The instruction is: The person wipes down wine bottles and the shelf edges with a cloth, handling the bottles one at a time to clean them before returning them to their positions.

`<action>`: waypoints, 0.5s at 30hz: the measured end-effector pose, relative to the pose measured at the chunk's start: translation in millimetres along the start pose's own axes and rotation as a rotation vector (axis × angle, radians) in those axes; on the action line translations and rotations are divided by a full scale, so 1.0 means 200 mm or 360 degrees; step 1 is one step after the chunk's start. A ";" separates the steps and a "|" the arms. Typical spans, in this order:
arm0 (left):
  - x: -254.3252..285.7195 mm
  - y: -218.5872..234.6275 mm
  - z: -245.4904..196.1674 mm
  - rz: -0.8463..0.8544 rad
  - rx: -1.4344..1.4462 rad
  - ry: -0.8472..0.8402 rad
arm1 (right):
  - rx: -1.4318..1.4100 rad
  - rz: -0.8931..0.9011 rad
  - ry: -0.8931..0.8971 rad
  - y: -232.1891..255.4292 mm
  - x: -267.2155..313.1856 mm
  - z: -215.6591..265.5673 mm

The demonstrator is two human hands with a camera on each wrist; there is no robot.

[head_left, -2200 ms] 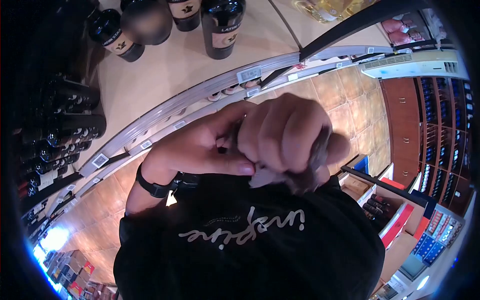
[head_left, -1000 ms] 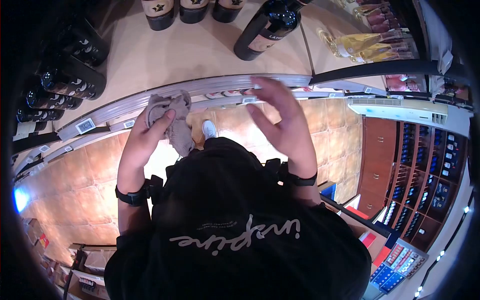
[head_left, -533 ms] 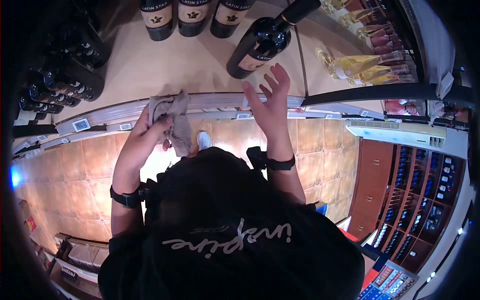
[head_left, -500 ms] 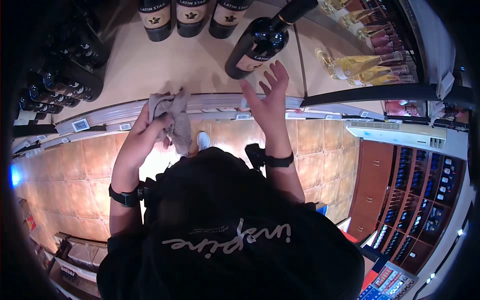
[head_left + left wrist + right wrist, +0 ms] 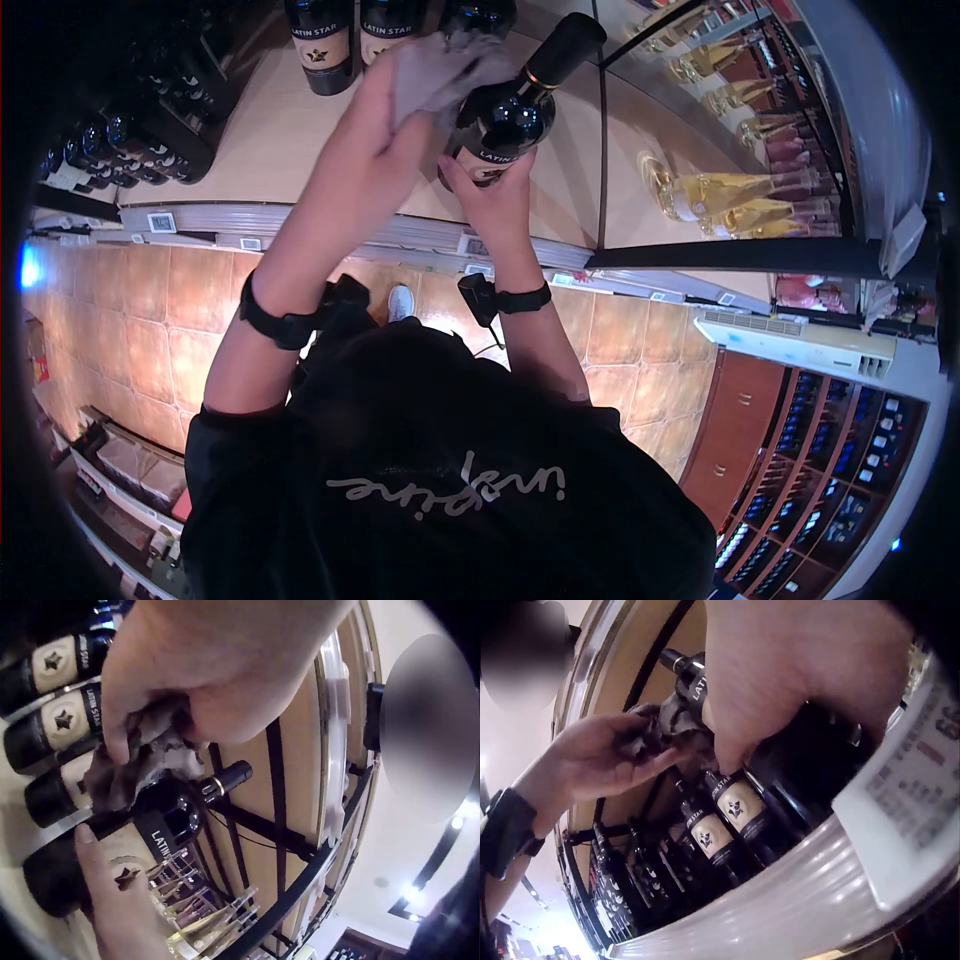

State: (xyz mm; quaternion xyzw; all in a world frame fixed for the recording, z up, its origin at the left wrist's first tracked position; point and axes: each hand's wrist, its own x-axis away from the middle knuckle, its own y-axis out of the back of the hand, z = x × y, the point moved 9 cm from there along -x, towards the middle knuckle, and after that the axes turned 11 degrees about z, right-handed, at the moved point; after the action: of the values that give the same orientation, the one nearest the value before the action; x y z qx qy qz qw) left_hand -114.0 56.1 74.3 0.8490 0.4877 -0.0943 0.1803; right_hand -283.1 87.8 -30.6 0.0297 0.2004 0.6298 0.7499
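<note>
A dark wine bottle (image 5: 510, 115) with a cream "LATIN STAR" label stands tilted on the shelf. My right hand (image 5: 495, 200) grips its lower body, the thumb across the label in the left wrist view. My left hand (image 5: 365, 170) holds a bunched grey cloth (image 5: 440, 75), slightly blurred in the head view. The cloth lies against the bottle's shoulder in the left wrist view, fingers curled into its folds. In the right wrist view my right hand hides much of the gripped bottle.
More star-labelled bottles (image 5: 320, 50) stand just behind. Dark bottles (image 5: 150, 140) crowd the shelf's left side, and yellowish clear bottles (image 5: 725, 195) stand to the right beyond a black divider (image 5: 700, 258). A rail with price tags (image 5: 250, 243) edges the shelf.
The right hand has moved from just in front of the bottle to gripping it. The left hand has carried the cloth from over the shelf's front edge up to the bottle.
</note>
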 end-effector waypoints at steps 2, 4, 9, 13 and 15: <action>-0.06 -0.08 -0.11 0.0113 -0.0021 -0.0153 | -0.0060 0.0003 0.0059 -0.01 0.00 -0.02; -0.06 -0.14 -0.13 0.0094 -0.0221 -0.0175 | -0.0113 -0.0009 0.0112 -0.01 -0.01 -0.06; -0.10 -0.19 -0.14 0.0069 -0.0187 -0.0214 | -0.0205 -0.0017 0.0198 -0.01 -0.05 -0.07; -0.20 -0.15 -0.07 -0.0006 -0.0039 -0.0191 | -0.0055 -0.0024 0.0216 -0.01 -0.02 0.05; -0.25 -0.15 -0.05 -0.0034 0.0021 -0.0248 | -0.0034 -0.0017 0.0163 -0.01 -0.01 0.06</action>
State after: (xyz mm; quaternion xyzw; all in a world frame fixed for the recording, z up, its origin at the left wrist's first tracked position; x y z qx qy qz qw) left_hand -164.7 34.0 92.9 0.8350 0.4805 -0.1651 0.2111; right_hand -278.1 87.6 -18.4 -0.0115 0.2319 0.6287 0.7422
